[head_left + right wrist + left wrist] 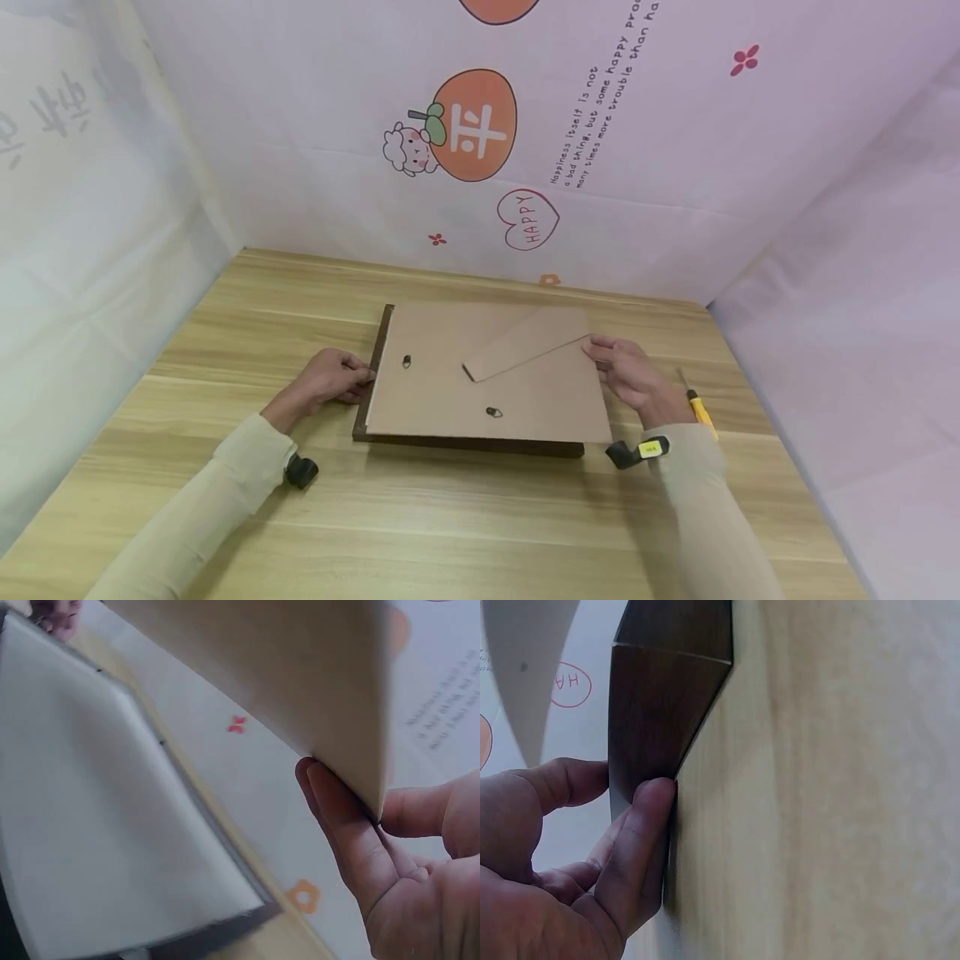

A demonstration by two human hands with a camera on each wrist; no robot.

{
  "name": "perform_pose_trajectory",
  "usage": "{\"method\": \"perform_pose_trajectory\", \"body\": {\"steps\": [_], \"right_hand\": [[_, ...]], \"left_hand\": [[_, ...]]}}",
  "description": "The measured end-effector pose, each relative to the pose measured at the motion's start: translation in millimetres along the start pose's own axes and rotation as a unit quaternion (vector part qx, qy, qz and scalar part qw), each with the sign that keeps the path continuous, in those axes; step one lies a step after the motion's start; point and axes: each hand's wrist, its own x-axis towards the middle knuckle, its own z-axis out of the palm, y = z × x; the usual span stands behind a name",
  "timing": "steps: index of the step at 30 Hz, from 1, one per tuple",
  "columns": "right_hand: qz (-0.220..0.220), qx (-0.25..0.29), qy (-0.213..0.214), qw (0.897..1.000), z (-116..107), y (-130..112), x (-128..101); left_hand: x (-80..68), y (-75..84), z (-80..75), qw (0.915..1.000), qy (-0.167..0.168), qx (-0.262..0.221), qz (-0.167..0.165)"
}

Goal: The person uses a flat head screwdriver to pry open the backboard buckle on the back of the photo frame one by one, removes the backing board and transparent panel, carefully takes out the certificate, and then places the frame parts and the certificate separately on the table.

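Observation:
A dark brown picture frame [480, 446] lies on the wooden table, with its tan backing board [427, 400] uppermost. An easel leg [525, 343] and two small hanging rings [492, 412] are fixed to the board. My left hand [335, 379] grips the frame's left side, thumb and fingers at its edge in the left wrist view. On the other side, my right hand [630, 371] pinches the board's right edge, which is raised. Beneath the tilted board, the right wrist view shows a white sheet [112, 810] inside the frame.
A screwdriver with a yellow handle [701, 412] lies on the table [420, 525] to the right, beside my right wrist. Printed white cloth [337, 192] hangs behind the table, and pale cloth borders both sides.

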Motion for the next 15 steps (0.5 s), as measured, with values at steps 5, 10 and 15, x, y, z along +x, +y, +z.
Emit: {"method": "perform_pose_trajectory", "body": {"steps": [5, 10, 15], "right_hand": [[-0.025, 0.094, 0.024, 0.995, -16, -5, -19], [-0.047, 0.175, 0.037, 0.983, -23, -2, -26], [-0.066, 0.214, 0.063, 0.973, -25, -1, -28]], "left_hand": [[-1.4, 4.8, 2.2, 0.9999, 0.001, 0.016, -0.005], [-3.3, 8.5, 5.9, 0.9985, 0.015, 0.051, -0.008], [-4.4, 9.3, 9.6, 0.9967, 0.039, 0.070, -0.012]]}}
